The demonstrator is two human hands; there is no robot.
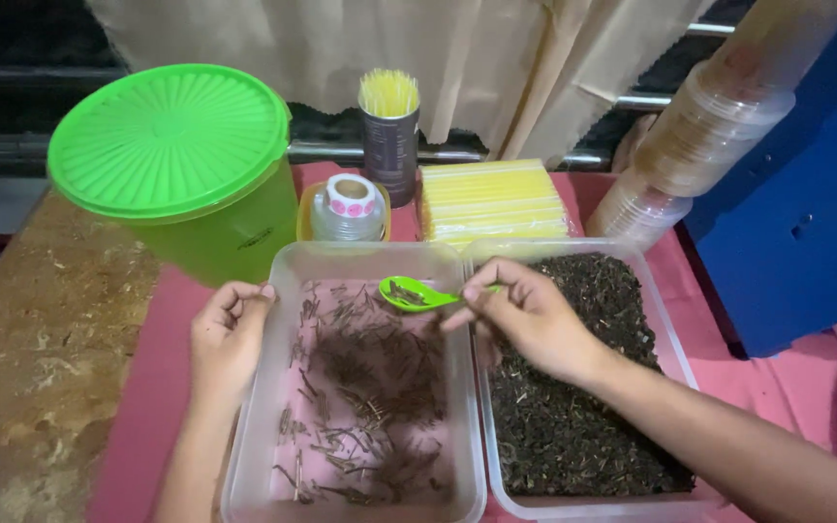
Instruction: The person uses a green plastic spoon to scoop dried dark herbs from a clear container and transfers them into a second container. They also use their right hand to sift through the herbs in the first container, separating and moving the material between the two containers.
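1. The left clear tray (273, 455), thinly scattered with brown stems, lies lengthwise toward the person; the tray of dark leaves (666, 329) touches its right wall.
2. The left hand (228, 339) has its fingers curled closed over the stem tray's left rim.
3. The right hand (525, 320) pinches the green spoon (409, 293) by its handle, bowl pointing left over the stems.

Illumination is moderate and comes from above and in front. The green lid (170, 138) is saturated and evenly lit. The background behind the cloth (438, 48) is dark. Soft glare marks the clear container rims (467, 291). A faint shadow lies under the right hand (525, 320). Slight softness and wide-angle stretching appear at the frame edges.
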